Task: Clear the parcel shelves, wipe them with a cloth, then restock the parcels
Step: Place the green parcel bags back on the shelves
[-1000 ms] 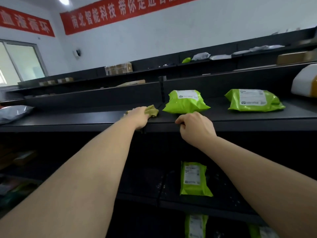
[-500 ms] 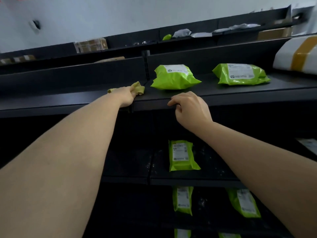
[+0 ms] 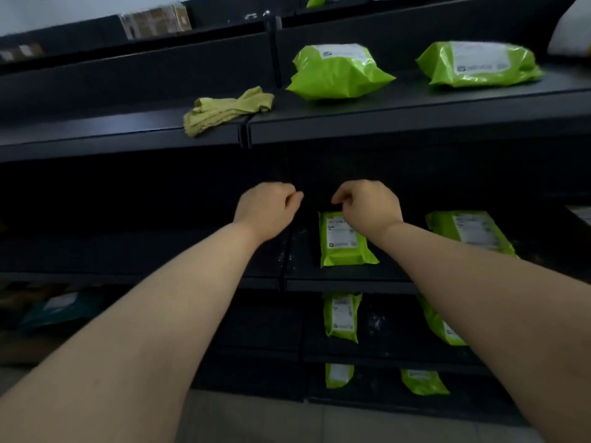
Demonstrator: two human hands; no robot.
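On the top shelf (image 3: 415,119), green parcels (image 3: 339,71) bear blurred, unreadable labels (image 3: 340,52).

Black shelving (image 3: 415,123) fills the view in 2 bays that meet at a vertical seam (image 3: 244,135) near 12 o'clock. A white wall (image 3: 48,8) shows at 10 o'clock. Pale grey floor tiles (image 3: 287,423) lie at 6 o'clock. The lower tiers sit in deep shadow.
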